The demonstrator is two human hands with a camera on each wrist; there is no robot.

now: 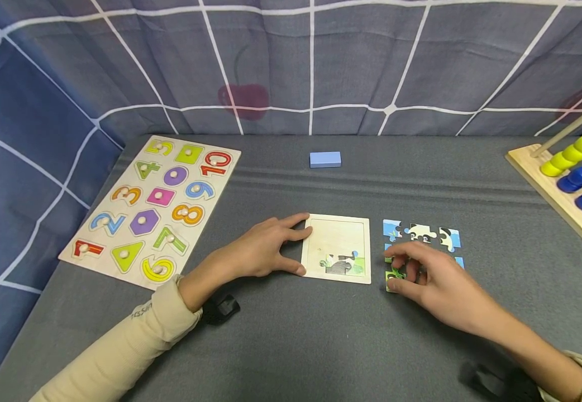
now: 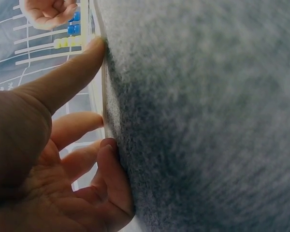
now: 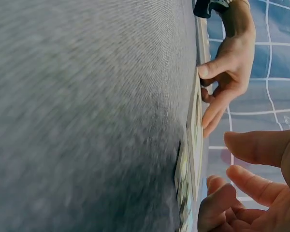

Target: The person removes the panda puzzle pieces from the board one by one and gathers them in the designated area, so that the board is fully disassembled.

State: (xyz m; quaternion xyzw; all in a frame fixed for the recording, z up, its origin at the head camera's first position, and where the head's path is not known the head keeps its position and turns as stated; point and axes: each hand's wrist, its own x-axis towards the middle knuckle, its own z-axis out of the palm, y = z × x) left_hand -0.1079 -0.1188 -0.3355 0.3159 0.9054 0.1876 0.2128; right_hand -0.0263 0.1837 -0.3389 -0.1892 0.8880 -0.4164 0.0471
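Observation:
A square wooden puzzle tray [image 1: 338, 218] lies flat on the table, with joined panda puzzle pieces [image 1: 343, 264] in its lower right part. My left hand [image 1: 273, 248] rests at its left side, thumb at the lower corner and fingertips along the upper edge. To the right of the tray, loose jigsaw pieces [image 1: 421, 233] with a panda picture are laid out in rows. Over them hovers my right hand [image 1: 434, 279], fingers loosely bent and thumb apart from the index finger, partly hiding the pieces. A green piece [image 1: 394, 274] shows between thumb and fingers, below them in the head view.
At the left lies a wooden number and shape peg board [image 1: 131, 234]. A blue block [image 1: 325, 159] sits toward the back, near the checked curtain [image 1: 291, 61]. A wooden bead abacus [image 1: 562, 190] stands at the right. Grey cloth [image 1: 291, 340] covers the table.

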